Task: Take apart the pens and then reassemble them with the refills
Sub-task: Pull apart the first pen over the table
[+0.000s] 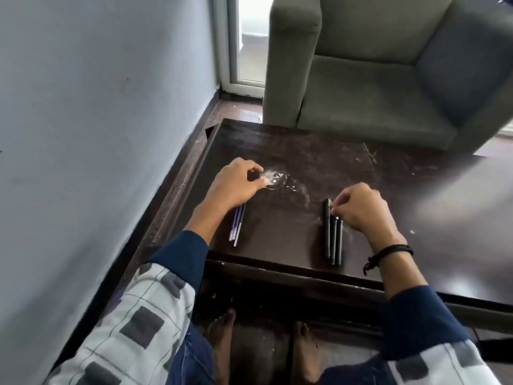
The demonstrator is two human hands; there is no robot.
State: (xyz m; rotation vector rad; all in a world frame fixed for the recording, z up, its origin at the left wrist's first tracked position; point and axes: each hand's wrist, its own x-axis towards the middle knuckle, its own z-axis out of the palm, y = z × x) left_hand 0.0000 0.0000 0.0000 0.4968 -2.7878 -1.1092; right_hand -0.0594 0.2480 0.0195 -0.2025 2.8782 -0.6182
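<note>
Both hands low on the dark worktop (291, 226). Left hand (236, 184) curled mid-left, fingertips pinched on something too small for me to identify. Right hand (363, 209) pinches the top of the black pens (333, 234), three side by side, centre-right. Refills (237, 227): three thin, blue-white, under my left wrist.

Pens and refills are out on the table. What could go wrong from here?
1. The refills lie loose near the table's front edge, half under the left hand's wrist; a nudge might roll them off.
2. The black pens also end near that edge, beside the right hand.
</note>
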